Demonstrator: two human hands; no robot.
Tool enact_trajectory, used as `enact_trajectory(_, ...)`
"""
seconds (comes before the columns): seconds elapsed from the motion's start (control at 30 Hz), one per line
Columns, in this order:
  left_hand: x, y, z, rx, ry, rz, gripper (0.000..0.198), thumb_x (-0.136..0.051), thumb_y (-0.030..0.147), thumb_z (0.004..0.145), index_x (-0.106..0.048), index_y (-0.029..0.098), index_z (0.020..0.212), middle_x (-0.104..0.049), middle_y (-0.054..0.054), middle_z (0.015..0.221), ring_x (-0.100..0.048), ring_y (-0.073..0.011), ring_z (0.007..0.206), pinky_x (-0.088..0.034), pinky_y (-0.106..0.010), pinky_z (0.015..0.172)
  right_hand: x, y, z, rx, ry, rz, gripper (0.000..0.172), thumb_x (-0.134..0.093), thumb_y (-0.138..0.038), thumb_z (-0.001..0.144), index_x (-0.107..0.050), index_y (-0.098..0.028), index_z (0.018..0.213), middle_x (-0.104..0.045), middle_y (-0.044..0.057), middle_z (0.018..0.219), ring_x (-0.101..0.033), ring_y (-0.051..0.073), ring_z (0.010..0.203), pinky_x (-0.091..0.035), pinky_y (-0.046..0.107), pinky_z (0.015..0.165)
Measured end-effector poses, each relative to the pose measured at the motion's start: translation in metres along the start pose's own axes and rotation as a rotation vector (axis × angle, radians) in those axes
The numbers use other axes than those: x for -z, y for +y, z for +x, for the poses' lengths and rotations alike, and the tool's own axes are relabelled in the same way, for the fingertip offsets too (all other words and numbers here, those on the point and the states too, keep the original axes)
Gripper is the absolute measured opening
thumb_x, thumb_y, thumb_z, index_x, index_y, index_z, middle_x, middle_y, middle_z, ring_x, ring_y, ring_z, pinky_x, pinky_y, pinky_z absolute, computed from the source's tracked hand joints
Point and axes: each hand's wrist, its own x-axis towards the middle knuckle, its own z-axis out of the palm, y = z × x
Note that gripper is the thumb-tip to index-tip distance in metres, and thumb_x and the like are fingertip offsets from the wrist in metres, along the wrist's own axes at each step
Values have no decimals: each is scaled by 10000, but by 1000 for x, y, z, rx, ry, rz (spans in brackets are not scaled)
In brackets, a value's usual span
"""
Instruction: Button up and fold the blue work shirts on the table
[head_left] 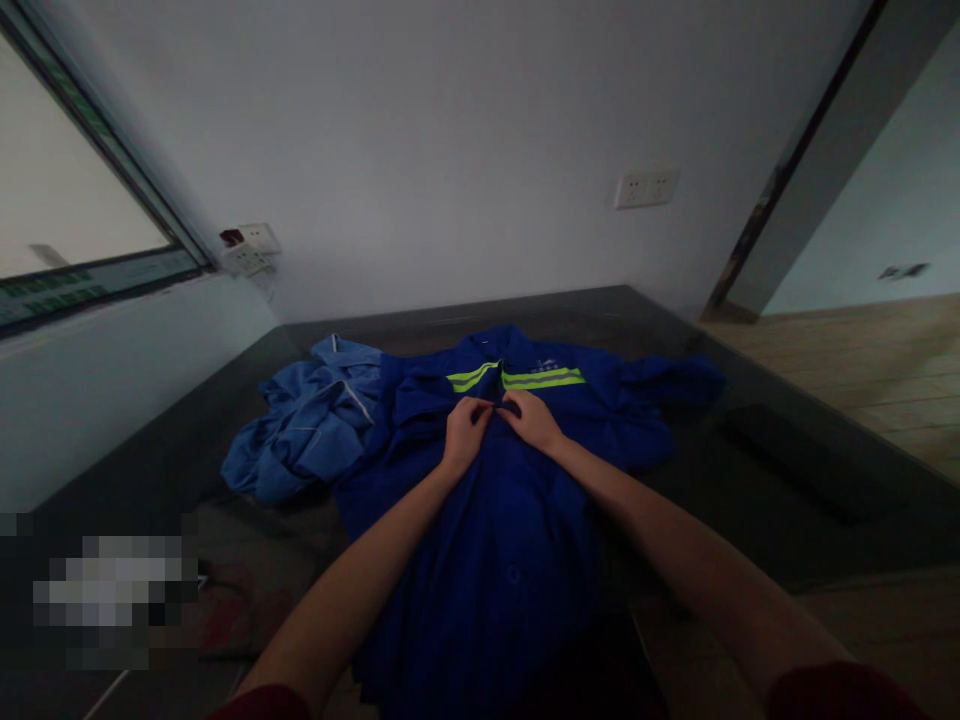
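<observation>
A dark blue work shirt (pixel 517 520) with neon yellow-green chest stripes (pixel 517 378) lies spread flat on a dark table (pixel 787 470), collar toward the wall. My left hand (pixel 465 428) and my right hand (pixel 531 418) meet at the shirt's front placket just below the stripes. Both hands are closed in a pinch on the fabric edges there, fingertips almost touching each other. What lies between the fingers is too small to make out.
A lighter blue garment (pixel 315 430) lies crumpled at the shirt's left. Wall sockets (pixel 646 188) sit on the back wall, more sockets (pixel 251 250) near the window at left. A dark flat object (pixel 795 450) rests on the table's right. Wooden floor shows at far right.
</observation>
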Motion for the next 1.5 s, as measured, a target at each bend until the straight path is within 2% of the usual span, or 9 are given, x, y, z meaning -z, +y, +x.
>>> enact_trajectory(0.2, 2, 2, 1, -57, -13, -21, 128, -541, 187, 852, -662, 169, 890, -654, -50, 880, -605, -164, 835, -475, -277, 779, 1, -1, 1, -37, 73, 128, 58, -558, -246, 813, -554, -203, 773, -608, 27, 761, -545, 193, 722, -393, 291, 680)
enact_trajectory(0.5, 4, 5, 3, 16, -155, -21, 158, -495, 228, 876, -641, 177, 907, -676, -51, 911, -620, -176, 859, -467, -280, 793, 19, -3, 7, -151, 359, 249, 150, -467, -300, 827, -446, -224, 700, -517, -9, 657, -497, 172, 645, -373, 269, 616)
enact_trajectory(0.67, 24, 37, 10, 30, -142, -1, 173, -479, 250, 873, -633, 176, 848, -670, -26, 825, -611, -157, 766, -447, -244, 705, 35, -8, 11, -141, 436, 237, 131, -491, -295, 815, -459, -216, 716, -512, -5, 672, -499, 170, 665, -373, 268, 626)
enact_trajectory(0.83, 36, 78, -12, 88, -404, 239, 286, -592, 477, 792, -588, 192, 807, -635, -15, 675, -593, -175, 607, -384, -251, 549, 59, -18, 17, -126, 491, 218, 137, -515, -297, 806, -477, -203, 713, -505, -16, 658, -489, 146, 629, -367, 252, 603)
enact_trajectory(1.0, 35, 81, -30, 103, -505, 451, 225, -559, 396, 823, -582, 211, 948, -676, -59, 806, -651, -237, 752, -401, -267, 600, 85, -26, 23, -67, 460, 145, 144, -553, -279, 779, -491, -196, 679, -466, -38, 610, -454, 120, 571, -359, 244, 582)
enact_trajectory(1.1, 41, 64, -14, 79, -408, 391, 190, -536, 309, 838, -595, 206, 985, -677, -49, 804, -643, -212, 734, -405, -260, 614, 96, -25, 24, -80, 371, 140, 86, -563, -270, 770, -553, -188, 795, -541, -7, 700, -523, 146, 668, -412, 261, 638)
enact_trajectory(1.27, 57, 27, 27, 139, -215, 158, 202, -586, 297, 784, -662, 155, 906, -668, -37, 732, -613, -187, 678, -411, -255, 614, 107, -32, 10, -103, 182, 211, 459, -606, -301, 759, -493, -214, 1196, -572, 92, 1101, -554, 202, 986, -493, 292, 696)
enact_trajectory(1.37, 58, 11, 33, 248, -223, -137, 230, -597, 355, 758, -668, 141, 804, -666, -25, 714, -602, -173, 655, -422, -250, 603, 120, -41, -18, -125, 141, 135, 272, -569, -315, 807, -572, -198, 1052, -613, 74, 996, -584, 189, 891, -487, 294, 701)
enact_trajectory(1.5, 51, -1, 17, 459, -238, -509, 313, -661, 427, 690, -647, 132, 794, -658, -7, 693, -581, -143, 608, -428, -237, 585, 138, -41, -75, -202, -120, -59, 181, -519, -329, 857, -629, -199, 795, -649, 30, 775, -601, 180, 702, -477, 312, 664)
